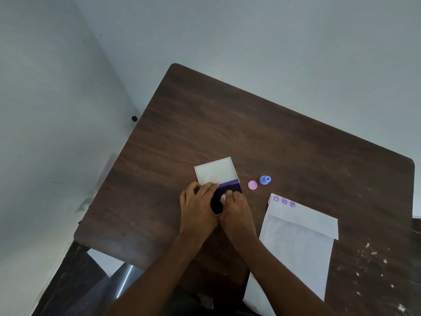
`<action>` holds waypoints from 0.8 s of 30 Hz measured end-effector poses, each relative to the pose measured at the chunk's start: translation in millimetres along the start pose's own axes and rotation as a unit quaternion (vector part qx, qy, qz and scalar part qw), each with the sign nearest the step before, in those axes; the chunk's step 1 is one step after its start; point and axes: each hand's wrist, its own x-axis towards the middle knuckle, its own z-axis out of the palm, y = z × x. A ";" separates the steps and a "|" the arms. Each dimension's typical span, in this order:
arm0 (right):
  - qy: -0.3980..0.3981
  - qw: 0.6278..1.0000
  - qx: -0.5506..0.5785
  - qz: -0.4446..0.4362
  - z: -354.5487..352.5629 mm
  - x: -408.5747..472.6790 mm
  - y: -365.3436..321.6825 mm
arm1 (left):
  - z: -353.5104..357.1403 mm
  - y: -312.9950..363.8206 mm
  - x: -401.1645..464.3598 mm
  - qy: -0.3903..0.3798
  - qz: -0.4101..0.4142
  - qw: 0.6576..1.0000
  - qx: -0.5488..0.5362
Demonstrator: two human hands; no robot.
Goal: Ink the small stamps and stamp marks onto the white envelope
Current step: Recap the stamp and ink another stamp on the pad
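An open ink pad [230, 188] with a dark purple inking face and a raised white lid [215, 172] lies mid-table. My left hand [198, 206] rests on the pad's left side, holding it down. My right hand [237, 210] pinches a small pink stamp [223, 197] against the ink. To the right lies the long white envelope [293, 242], with three purple marks [284, 201] along its far flap edge. A pink round stamp cap [252, 185] and a blue stamp [264, 180] sit between pad and envelope.
The dark wooden table [273, 137] stands near a pale wall; its left edge and far corner are close by. White flecks [369, 258] are scattered on the right side of the table. A metal chair leg [127, 277] shows below the front-left edge.
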 end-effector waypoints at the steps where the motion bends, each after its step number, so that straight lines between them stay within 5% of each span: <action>1: 0.001 1.000 0.002 0.000 -0.1 0.2 0.3 | -0.5 0.5 -0.2 -0.002 -0.002 1.000 -0.002; 9: 0.083 0.958 -0.220 -0.164 -4.2 -4.4 -5.8 | -1.0 4.7 -1.0 0.010 -0.005 1.000 0.009; 12: 0.068 0.969 -0.180 -0.156 -4.2 -4.5 -3.8 | -0.2 3.3 -1.4 0.012 -0.004 1.000 0.011; 15: -0.024 0.998 -0.049 -0.044 -6.0 -3.6 -2.5 | -0.4 3.5 -0.9 0.012 0.000 1.000 0.012; 24: 0.005 0.979 -0.170 -0.117 -6.1 0.2 -3.2 | -9.9 9.8 -2.5 0.012 0.006 1.000 0.024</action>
